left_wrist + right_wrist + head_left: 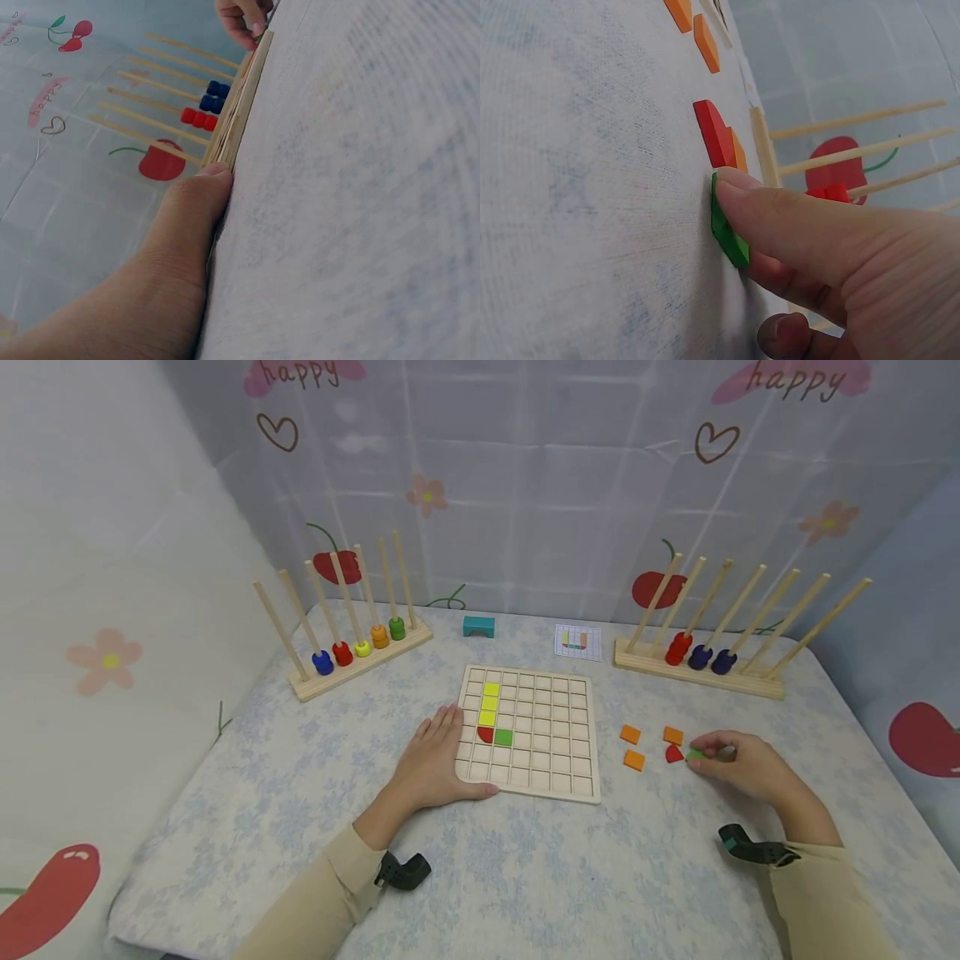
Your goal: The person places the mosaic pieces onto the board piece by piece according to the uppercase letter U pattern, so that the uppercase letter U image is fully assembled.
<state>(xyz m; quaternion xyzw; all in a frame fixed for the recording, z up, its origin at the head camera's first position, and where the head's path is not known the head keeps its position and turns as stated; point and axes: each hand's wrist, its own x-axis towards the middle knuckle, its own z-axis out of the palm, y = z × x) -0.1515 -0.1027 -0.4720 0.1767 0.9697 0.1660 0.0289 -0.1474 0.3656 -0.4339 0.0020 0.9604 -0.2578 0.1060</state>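
My left hand (431, 762) rests at the near left corner of the wooden grid board (555, 795), fingers along its left side and thumb at its front edge. On the board lie yellow squares (489, 703) in a column, a red quarter-round tile (485, 735) below them and a green square (504, 738) beside that. Right of the board, my right hand (746, 766) pinches a green tile (731, 240) at the tabletop, partly hidden by the thumb. Just left of it lies another red rounded tile (714, 135). Several orange squares (631, 734) lie nearby.
Pegged wooden racks stand at the back left (360, 662) and back right (697, 678), with coloured beads on some pegs. Between them are a teal block (478, 627) and a small pattern card (578, 652). A printed curtain (525, 510) hangs behind the table.
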